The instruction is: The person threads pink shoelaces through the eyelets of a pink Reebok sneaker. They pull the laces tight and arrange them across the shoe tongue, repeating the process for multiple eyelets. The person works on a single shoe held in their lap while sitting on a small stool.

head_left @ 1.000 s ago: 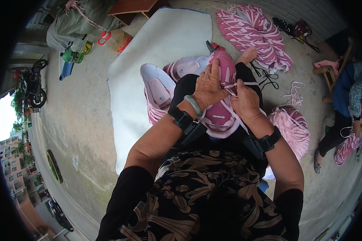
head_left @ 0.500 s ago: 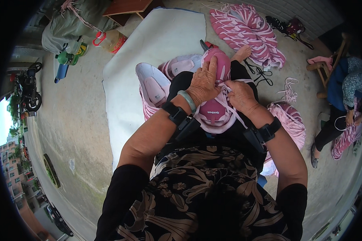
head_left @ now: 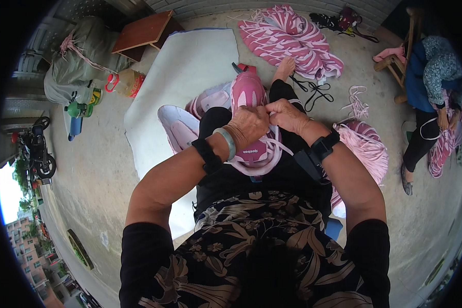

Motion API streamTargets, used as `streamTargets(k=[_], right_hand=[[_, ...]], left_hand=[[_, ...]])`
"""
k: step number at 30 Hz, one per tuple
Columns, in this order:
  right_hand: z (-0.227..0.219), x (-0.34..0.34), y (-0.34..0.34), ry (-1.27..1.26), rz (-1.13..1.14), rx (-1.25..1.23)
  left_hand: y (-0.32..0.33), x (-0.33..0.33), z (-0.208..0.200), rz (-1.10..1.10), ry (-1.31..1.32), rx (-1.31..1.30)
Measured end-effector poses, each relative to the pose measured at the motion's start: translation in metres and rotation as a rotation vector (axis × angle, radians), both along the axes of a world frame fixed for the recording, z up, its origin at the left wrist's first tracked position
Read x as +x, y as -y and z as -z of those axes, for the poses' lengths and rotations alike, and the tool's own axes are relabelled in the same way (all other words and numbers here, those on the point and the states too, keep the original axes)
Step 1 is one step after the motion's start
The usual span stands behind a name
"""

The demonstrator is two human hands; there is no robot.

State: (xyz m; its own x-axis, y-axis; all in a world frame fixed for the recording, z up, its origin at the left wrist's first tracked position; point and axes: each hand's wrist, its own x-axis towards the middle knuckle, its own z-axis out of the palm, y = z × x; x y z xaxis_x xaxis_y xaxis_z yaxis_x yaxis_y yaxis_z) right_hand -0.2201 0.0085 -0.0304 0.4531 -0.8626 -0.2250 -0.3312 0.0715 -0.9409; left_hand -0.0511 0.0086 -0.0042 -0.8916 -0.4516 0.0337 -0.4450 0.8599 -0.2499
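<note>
A pink sneaker [head_left: 249, 88] rests on my lap, toe pointing away from me, its tongue and collar toward my body. A pale pink shoelace [head_left: 277, 146] runs loose along its right side. Over the middle of the shoe my left hand [head_left: 249, 124] is closed, fingertips pinched at the lacing. Right against it, my right hand [head_left: 288, 117] pinches the lace too. The fingers hide the eyelets between them. Beyond my left forearm lie unlaced pale-lined shoes [head_left: 177, 126], on and beside a white sheet [head_left: 154, 110].
Bundled pink shoe pieces [head_left: 292, 43] lie ahead, and a laced pink bundle [head_left: 362, 151] sits at my right. Loose laces [head_left: 358, 102] are on the floor. A seated co-worker [head_left: 436, 72] handles pink pieces at far right. Bottles [head_left: 126, 83] and a wooden stool [head_left: 146, 33] stand far left.
My left hand has drawn back from the toe, its fingers curling into a pinch. The two hands have come together over the lacing. The whole view has shifted a little.
</note>
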Motion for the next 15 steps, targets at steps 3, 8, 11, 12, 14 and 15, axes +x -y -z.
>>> streamTargets(k=[3, 8, 11, 12, 14, 15], right_hand=[[0.007, 0.006, -0.012, 0.068, 0.168, -0.05], [0.018, 0.025, -0.036, -0.029, 0.449, -0.129], [0.011, 0.024, -0.039, -0.087, 0.517, -0.138], [0.013, 0.024, -0.039, -0.095, 0.524, -0.182], [0.02, 0.024, -0.039, -0.118, 0.532, -0.271], [0.013, 0.029, -0.04, -0.095, 0.526, -0.205]], left_hand=[[0.002, 0.002, -0.001, 0.009, -0.085, 0.085], [-0.037, 0.048, -0.028, -0.307, -0.444, 0.294], [-0.049, 0.148, -0.043, -0.632, -0.767, 0.093], [-0.055, 0.191, -0.05, -0.859, -0.811, 0.043], [-0.076, 0.302, -0.045, -1.224, -1.321, 0.124], [-0.096, 0.348, -0.059, -1.277, -1.303, -0.062]])
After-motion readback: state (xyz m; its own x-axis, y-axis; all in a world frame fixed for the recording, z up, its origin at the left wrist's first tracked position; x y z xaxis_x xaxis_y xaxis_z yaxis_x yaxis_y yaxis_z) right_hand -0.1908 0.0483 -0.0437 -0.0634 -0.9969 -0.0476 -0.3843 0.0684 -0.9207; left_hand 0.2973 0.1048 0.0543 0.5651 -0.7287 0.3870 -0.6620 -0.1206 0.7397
